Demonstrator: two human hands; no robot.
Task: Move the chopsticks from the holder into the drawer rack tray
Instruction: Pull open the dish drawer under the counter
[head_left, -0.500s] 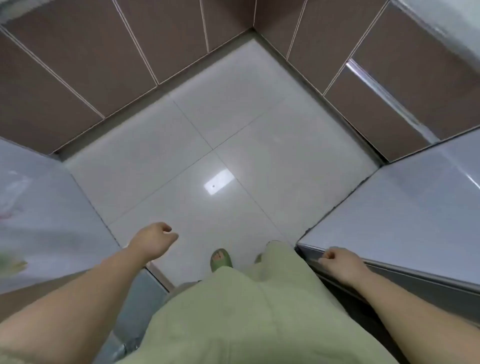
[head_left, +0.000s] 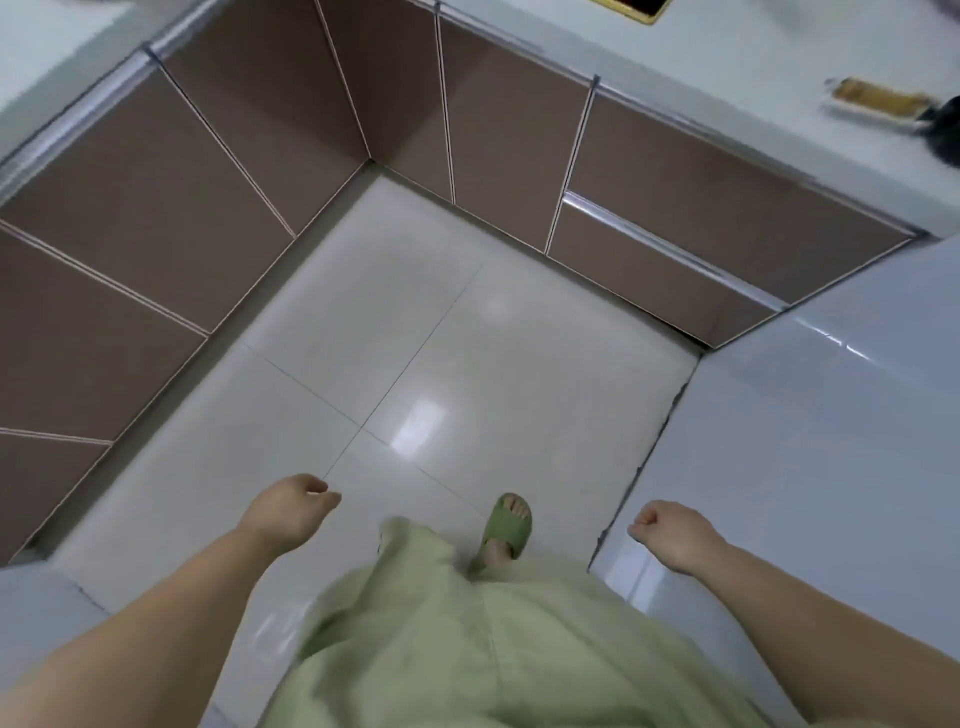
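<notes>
No chopsticks, holder or drawer rack tray can be made out in the head view. My left hand (head_left: 291, 512) hangs over the white floor tiles with its fingers loosely curled and nothing in it. My right hand (head_left: 670, 532) is curled into a loose fist, empty, beside the edge of the white counter (head_left: 810, 415) on the right. A closed brown drawer front (head_left: 675, 280) with a metal top rail sits in the cabinet run ahead on the right.
Brown cabinet doors (head_left: 156, 208) line the left and far sides under a pale worktop (head_left: 727, 62). A blurred flat object (head_left: 878, 101) lies on the worktop at top right. My green garment and a green slipper (head_left: 506, 525) are below me.
The view has swung up and to the right, bringing the far worktop into sight. My right hand has come off the counter's front edge. Both hands stay empty.
</notes>
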